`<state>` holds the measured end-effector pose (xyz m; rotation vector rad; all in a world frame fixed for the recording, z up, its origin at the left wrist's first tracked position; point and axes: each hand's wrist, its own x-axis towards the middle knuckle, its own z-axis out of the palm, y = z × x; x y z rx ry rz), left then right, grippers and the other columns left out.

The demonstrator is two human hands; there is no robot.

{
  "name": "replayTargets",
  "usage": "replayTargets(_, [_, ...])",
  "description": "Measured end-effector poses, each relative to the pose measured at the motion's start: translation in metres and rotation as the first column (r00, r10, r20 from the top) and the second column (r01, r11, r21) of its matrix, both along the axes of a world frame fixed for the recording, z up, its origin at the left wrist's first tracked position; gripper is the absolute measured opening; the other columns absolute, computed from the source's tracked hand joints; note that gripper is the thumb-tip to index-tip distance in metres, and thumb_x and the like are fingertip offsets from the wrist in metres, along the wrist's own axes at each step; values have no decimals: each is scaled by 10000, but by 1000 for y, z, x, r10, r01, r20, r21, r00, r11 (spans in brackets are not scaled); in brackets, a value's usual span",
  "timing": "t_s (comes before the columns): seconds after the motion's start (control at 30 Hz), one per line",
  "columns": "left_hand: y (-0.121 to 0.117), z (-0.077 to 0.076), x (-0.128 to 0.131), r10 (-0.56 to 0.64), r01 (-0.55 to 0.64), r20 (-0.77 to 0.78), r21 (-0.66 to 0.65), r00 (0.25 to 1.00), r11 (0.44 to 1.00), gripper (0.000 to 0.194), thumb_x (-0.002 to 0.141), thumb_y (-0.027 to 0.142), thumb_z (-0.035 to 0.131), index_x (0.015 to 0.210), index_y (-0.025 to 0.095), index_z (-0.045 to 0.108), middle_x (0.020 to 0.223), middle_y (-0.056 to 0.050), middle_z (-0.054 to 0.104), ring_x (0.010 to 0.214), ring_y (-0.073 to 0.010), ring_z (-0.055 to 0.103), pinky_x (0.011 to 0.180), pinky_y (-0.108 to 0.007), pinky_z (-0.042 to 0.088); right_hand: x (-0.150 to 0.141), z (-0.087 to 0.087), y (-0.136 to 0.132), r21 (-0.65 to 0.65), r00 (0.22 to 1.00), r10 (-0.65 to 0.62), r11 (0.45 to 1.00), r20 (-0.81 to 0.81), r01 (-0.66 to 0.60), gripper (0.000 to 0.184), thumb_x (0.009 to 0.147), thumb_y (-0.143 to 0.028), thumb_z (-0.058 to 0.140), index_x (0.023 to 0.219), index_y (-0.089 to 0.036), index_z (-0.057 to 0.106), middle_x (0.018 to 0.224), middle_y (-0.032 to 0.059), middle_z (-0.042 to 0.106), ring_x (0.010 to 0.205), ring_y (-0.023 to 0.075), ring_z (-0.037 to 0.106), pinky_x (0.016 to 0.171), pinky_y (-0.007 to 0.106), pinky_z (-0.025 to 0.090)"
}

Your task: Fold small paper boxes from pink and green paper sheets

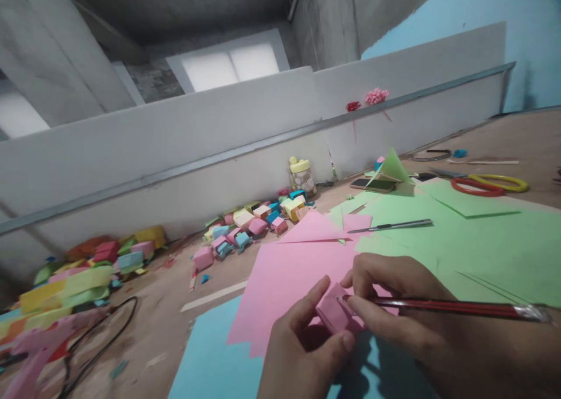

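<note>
Between the thumb and fingers of my left hand (302, 343) is a small pink folded paper box (333, 311), tilted toward me. My right hand (394, 305) grips a dark red pencil (460, 306) near its point, and the tip meets the upper face of the box. The pencil's silver end sticks out to the right. Both hands are just above sheets of pink paper (280, 276) and blue paper (210, 346). Part of the box's underside is hidden by my fingers.
Green paper (473, 241) spreads at right, near a craft knife (394, 226), scissors (486, 184) and a phone (372, 184). Several small paper boxes (258, 226) lie along the wall by a yellow-lidded jar (302, 177). A pink glue gun (48, 337) with a black cord sits left.
</note>
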<state>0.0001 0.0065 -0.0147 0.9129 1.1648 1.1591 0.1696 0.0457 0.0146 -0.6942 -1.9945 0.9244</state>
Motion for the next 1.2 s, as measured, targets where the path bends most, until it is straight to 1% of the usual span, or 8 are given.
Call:
replayTargets(0.2, [0, -1, 0, -10, 10, 17, 7, 1000, 1000, 847, 531, 301, 857, 1283, 130, 506, 637, -34, 658, 488, -78, 445, 554, -266, 343, -2, -3, 1, 20, 1000, -9, 1000, 6, 9, 189, 815, -197, 546, 641, -170, 475, 698, 14, 603, 643, 131, 539, 560, 225, 424])
replayTargets(0.27, [0, -1, 0, -9, 9, 19, 8, 1000, 1000, 851, 526, 294, 860, 1282, 127, 506, 653, -40, 661, 497, -81, 447, 554, -267, 340, -2, -4, 2, 32, 1000, -8, 999, 10, 8, 195, 811, -188, 545, 635, -170, 464, 694, 13, 603, 643, 128, 538, 559, 222, 421])
replayTargets(0.47, [0, -1, 1, -13, 13, -7, -10, 1000, 1000, 886, 528, 304, 857, 1306, 115, 477, 769, -116, 702, 551, -113, 495, 550, -271, 334, -3, -6, 4, 48, 999, -15, 999, 45, 13, 224, 825, -202, 520, 629, -178, 414, 689, 11, 594, 623, 123, 528, 533, 220, 403])
replayTargets(0.57, [0, 0, 1, -16, 16, 9, -12, 1000, 1000, 904, 511, 317, 864, 1304, 114, 481, 804, -141, 713, 556, -113, 498, 552, -269, 336, -2, -5, 3, 47, 999, -14, 999, 33, 12, 214, 816, -202, 534, 631, -177, 431, 667, 2, 581, 613, 120, 521, 534, 218, 405])
replayTargets(0.7, [0, -1, 0, -1, 1, 26, -10, 1000, 1000, 879, 524, 293, 860, 1298, 114, 484, 760, -103, 699, 533, -91, 476, 530, -249, 314, 0, -1, -1, 16, 998, -54, 998, -15, 54, 200, 811, -201, 549, 632, -173, 466, 698, 11, 598, 683, 143, 550, 575, 229, 430])
replayTargets(0.83, [0, -1, -1, -5, 5, 4, -9, 1000, 1000, 857, 538, 307, 853, 1293, 126, 490, 666, -52, 664, 510, -85, 462, 535, -252, 323, 3, 1, -2, 49, 997, -74, 996, -35, 75, 197, 819, -216, 545, 641, -178, 470, 680, 5, 571, 744, 167, 561, 625, 250, 441])
replayTargets(1.03, [0, 0, 0, 11, -11, 17, -15, 1000, 1000, 897, 512, 329, 864, 1294, 114, 482, 715, -72, 682, 523, -88, 473, 548, -257, 338, 3, 0, 1, 56, 998, -51, 997, 36, 49, 206, 829, -213, 534, 648, -182, 441, 687, -1, 557, 686, 141, 527, 573, 233, 399])
replayTargets(1.2, [0, 1, 0, 6, -6, 7, 12, 1000, 1000, 867, 529, 311, 859, 1287, 101, 495, 709, -80, 696, 519, -85, 477, 590, -273, 372, 1, -2, -1, 35, 995, -69, 997, 72, 67, 214, 814, -206, 537, 629, -184, 431, 602, -35, 489, 576, 106, 452, 535, 225, 355])
